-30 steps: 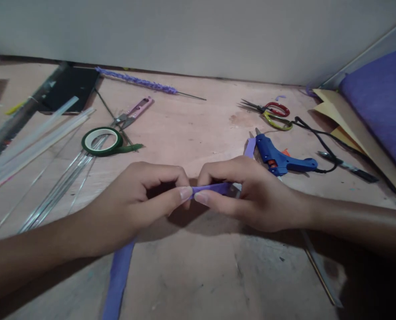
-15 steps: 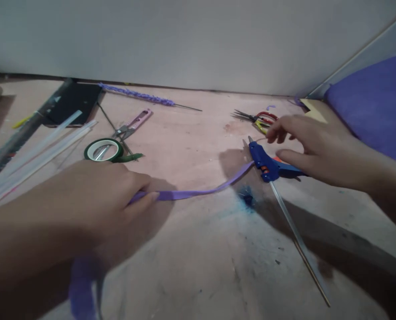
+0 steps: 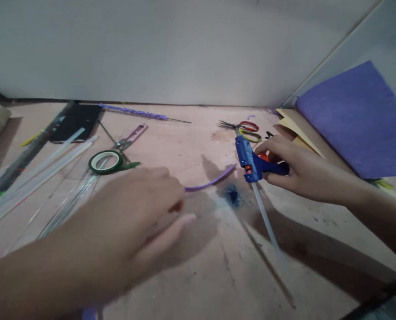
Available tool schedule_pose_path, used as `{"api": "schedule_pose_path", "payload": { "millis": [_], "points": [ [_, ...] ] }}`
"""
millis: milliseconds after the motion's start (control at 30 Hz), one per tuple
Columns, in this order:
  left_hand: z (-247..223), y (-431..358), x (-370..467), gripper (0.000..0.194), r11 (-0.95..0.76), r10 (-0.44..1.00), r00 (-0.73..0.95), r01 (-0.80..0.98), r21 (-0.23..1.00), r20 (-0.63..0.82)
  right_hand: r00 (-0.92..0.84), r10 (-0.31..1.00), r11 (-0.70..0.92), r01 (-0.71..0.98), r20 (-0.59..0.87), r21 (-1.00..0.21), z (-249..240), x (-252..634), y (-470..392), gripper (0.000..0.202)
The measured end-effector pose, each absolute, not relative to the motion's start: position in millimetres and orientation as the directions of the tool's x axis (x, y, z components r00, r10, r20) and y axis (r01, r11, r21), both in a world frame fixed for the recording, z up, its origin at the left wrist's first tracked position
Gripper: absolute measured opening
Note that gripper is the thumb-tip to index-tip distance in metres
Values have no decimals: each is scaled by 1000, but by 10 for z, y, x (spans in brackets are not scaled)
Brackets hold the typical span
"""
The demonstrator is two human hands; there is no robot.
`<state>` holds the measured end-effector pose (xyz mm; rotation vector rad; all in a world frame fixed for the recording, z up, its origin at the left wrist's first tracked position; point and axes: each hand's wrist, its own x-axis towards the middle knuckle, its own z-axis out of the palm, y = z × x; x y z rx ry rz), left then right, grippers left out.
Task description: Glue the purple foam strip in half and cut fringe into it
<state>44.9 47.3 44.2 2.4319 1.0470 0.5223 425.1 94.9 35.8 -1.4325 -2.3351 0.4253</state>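
Note:
My right hand [image 3: 291, 166] is wrapped round the handle of a blue hot glue gun [image 3: 246, 155], lifted slightly, nozzle pointing away from me. A long clear glue stick [image 3: 264, 213] sticks out of its back end. My left hand [image 3: 141, 218], a little blurred, hovers over the table with its thumb apart from the bent fingers. A thin purple strip [image 3: 211, 183] runs from behind those fingers toward the glue gun; the part under the hand is hidden. Just beyond the nozzle lie scissors with red and yellow handles [image 3: 249, 126].
A roll of green tape [image 3: 105, 162], pink-handled snips [image 3: 134, 135], a black phone [image 3: 76, 122] and clear glue sticks [image 3: 41, 173] lie left. A purple fuzzy-wrapped wire [image 3: 134, 112] rests near the wall. Purple sheet material [image 3: 358, 124] stands at right. A dark blue stain [image 3: 233, 194] marks the table.
My right hand has closed on the glue gun's handle and raised it a little. My left hand has moved right along the purple strip, its thumb now parted from the fingers. The view has shifted.

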Motion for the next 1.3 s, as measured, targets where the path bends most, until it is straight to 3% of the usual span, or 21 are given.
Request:
{"api": "schedule_pose_path", "payload": {
  "millis": [133, 200, 333, 467, 667, 900, 1300],
  "points": [
    [385, 153, 768, 34, -344, 705, 706, 418, 841, -62, -460, 871, 477, 712, 171, -515, 493, 3922, 681, 24],
    [338, 35, 896, 37, -196, 720, 682, 380, 904, -130, -457, 863, 487, 639, 216, -595, 509, 3738, 573, 17],
    [270, -108, 1034, 43, 45, 748, 634, 244, 969, -194, -423, 873, 464, 558, 245, -689, 448, 3503, 425, 23],
    [239, -194, 1016, 44, 143, 749, 633, 137, 980, -198, -423, 864, 487, 561, 274, -669, 354, 3446, 332, 22],
    [170, -256, 934, 58, 154, 723, 666, 104, 982, -184, -469, 815, 571, 548, 341, -611, 308, 3458, 237, 24],
    [142, -330, 949, 66, 475, 652, 637, 79, 876, -411, -477, 786, 616, 545, 393, -569, 266, 3482, 241, 28],
    [131, -281, 922, 62, 357, 745, 565, 110, 927, -354, -464, 807, 586, 547, 366, -598, 206, 3482, 222, 21]
  ]
}}
